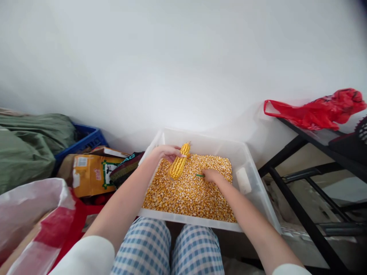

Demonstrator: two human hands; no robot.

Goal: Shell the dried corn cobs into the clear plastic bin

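Note:
My left hand [171,152] is closed round the upper part of a yellow corn cob [178,167], which it holds tilted above the loose kernels. Rows of kernels still cover the side of the cob that faces me. To the right of it, my right hand [211,175] is closed on a thin green stick-like tool [200,175], low over the corn kernels [186,198]. Most of that tool is hidden by the fingers, so its kind is unclear. A translucent plastic bin [197,221] holds the thick layer of kernels in front of my knees.
On the left are a blue crate [88,138] under green cloth [25,149], an orange cardboard box [89,175] and a red-and-white bag [54,229]. A black metal frame [298,206] stands at right, with a red plastic bag [323,110] on top. A white wall rises behind the bin.

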